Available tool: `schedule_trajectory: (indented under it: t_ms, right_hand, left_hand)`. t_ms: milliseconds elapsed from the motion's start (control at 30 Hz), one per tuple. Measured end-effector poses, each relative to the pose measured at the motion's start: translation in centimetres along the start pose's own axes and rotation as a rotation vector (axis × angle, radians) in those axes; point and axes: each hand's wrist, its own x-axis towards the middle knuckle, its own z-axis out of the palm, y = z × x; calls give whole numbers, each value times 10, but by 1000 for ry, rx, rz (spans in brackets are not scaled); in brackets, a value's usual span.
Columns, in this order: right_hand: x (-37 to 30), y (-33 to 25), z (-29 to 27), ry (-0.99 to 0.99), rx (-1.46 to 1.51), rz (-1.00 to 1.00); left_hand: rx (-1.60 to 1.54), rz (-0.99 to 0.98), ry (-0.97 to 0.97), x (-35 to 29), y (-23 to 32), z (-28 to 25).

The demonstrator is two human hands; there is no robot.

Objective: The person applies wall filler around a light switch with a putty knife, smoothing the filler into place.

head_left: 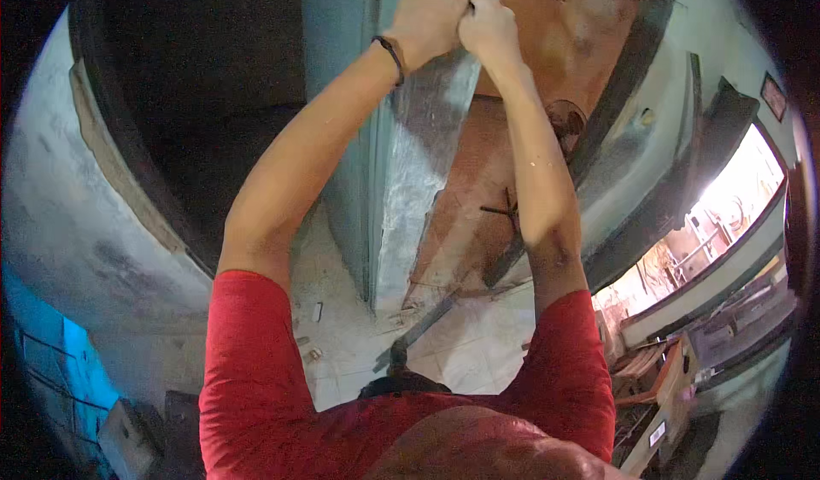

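We record pale plastered walls [94, 224]; a dark doorway [205, 79]; a light tiled floor [478, 352]; a rust-brown door panel [555, 36]; a bright opening [735, 198] at right.

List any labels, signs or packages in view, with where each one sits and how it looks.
Framed sign: on the wall at upper right, small dark rectangle with a reddish face.
White label: on the edge of a wooden board at lower right, small pale rectangle.
No packages or screens show.
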Motion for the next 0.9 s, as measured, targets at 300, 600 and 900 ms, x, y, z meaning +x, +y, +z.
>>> schedule_trajectory:
  t_ms: [300,600,900]
  right_hand:
    - [-7,2,4,22,1,-26]
    - [-7,4,3,35,28,-10]
    - [10,6,-4,91,-1,-207]
  left_hand:
    - [-54,100,50,5,-12,17]
    - [-131,117,134,7,-13,33]
    - [-275,52,5,19,-17,32]
